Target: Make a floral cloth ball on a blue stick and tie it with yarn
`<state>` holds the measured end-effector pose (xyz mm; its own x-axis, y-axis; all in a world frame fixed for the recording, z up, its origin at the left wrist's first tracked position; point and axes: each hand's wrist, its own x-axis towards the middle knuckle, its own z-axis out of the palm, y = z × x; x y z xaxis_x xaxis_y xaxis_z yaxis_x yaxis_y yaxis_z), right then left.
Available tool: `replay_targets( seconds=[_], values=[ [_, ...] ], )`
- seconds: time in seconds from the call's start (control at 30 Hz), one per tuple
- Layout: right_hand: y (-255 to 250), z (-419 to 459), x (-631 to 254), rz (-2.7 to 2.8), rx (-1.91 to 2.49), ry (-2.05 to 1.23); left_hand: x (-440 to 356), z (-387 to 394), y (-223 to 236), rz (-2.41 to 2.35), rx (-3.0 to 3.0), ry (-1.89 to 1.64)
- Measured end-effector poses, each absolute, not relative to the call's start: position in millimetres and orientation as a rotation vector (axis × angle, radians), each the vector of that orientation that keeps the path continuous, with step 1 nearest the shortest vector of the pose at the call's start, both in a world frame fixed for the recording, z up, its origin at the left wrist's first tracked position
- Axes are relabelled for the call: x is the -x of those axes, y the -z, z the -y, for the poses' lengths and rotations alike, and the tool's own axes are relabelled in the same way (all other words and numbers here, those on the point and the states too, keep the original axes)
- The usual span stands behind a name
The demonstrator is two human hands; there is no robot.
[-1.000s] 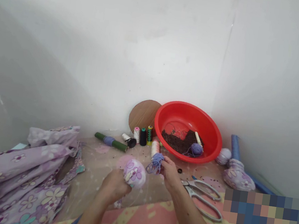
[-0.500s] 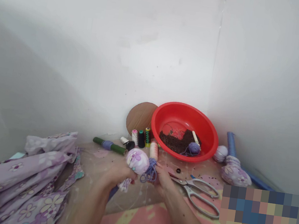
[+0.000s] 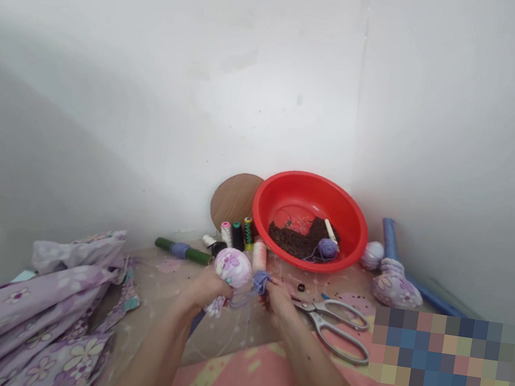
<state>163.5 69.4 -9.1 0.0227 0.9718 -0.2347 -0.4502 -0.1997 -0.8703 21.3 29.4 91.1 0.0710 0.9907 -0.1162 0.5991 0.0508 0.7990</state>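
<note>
My left hand [image 3: 206, 289] is closed around the neck of a stuffed floral fabric ball [image 3: 233, 267], white with purple flowers. A gathered cloth end pokes out below that grip, and part of a blue stick [image 3: 196, 321] shows under the wrist. Bunched purple yarn [image 3: 261, 281] is pinched in my right hand [image 3: 275, 298], and loose strands run from it toward the ball. Just beyond the yarn lies a pink-and-white spool [image 3: 259, 257]. Metal scissors [image 3: 330, 324] rest beside my right wrist, apart from it.
A red basin [image 3: 305, 263] holds dark crumbly material, a purple yarn ball [image 3: 327, 249] and a pale-handled tool. Thread spools [image 3: 236, 235], a cardboard disc [image 3: 235, 196] and a green tube [image 3: 196, 254] sit leftward. Floral cloth [image 3: 60, 299] heaps left; a finished-looking wrapped fabric ball [image 3: 397, 290] lies right.
My right hand has gathered the hanging yarn into a tighter bunch, with strands now stretched toward the ball. The whole view has shifted slightly; my left hand keeps its hold.
</note>
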Motion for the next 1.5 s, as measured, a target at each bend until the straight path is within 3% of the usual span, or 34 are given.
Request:
replay_targets(
  seconds=[0.37,0.8,1.13,1.3,1.5],
  values=[
    [26.4,-93.7,-186.1,0.516,1.078,-1.187,13.6,-23.5,-93.5,-1.512,-1.351,-1.016],
    [55.1,-117.5,-219.4,0.565,1.386,-0.646,47.5,-11.2,-104.2,-1.569,-1.278,-1.053],
    [26.5,-90.4,-211.5,1.132,1.496,-0.485,43.7,-7.4,-108.2,-1.554,-1.250,-1.075],
    [5.3,-69.1,-193.3,1.633,1.359,-0.052,36.4,-8.0,-104.6,-1.527,-1.258,-1.100],
    [1.8,-60.8,-185.8,1.999,1.001,-0.374,29.2,-6.2,-105.9,-1.478,-1.266,-1.160]
  ],
)
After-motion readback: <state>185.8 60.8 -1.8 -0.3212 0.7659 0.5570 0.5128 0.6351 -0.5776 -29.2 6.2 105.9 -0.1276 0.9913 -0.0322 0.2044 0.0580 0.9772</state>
